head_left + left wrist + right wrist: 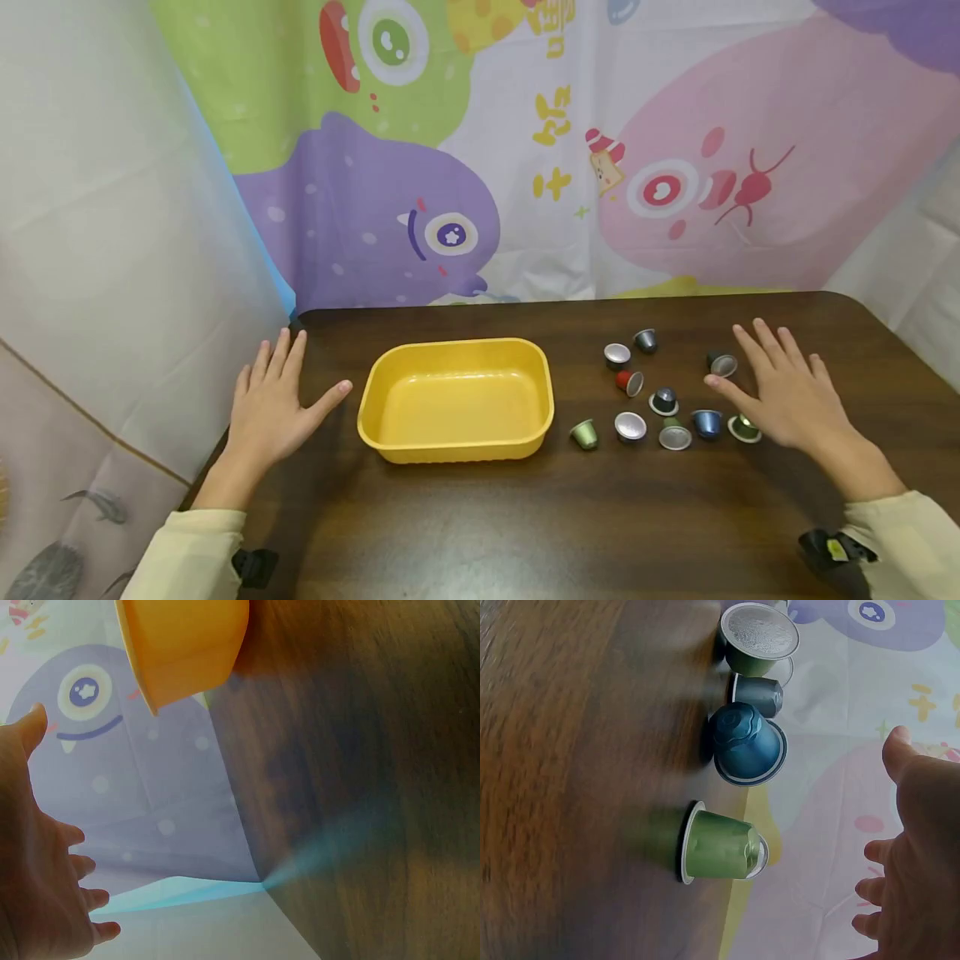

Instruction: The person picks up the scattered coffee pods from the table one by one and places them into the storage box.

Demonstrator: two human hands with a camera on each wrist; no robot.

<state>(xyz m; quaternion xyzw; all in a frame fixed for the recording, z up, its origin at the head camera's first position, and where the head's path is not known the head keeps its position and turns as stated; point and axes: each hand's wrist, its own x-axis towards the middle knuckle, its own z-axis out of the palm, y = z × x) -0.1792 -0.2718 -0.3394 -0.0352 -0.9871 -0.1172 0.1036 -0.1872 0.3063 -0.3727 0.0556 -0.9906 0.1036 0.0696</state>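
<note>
Overhead, dark wooden table (480, 533) fronts a cartoon monster backdrop (420, 217).

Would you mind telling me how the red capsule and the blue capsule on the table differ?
The red capsule lies on its side, foil end facing right; the blue capsule stands foil-down on its rim. The red one sits mid-cluster, clear of both hands; the blue one sits at the front, close to the right hand. Both are small, foil-capped and outside the yellow tub.
</note>
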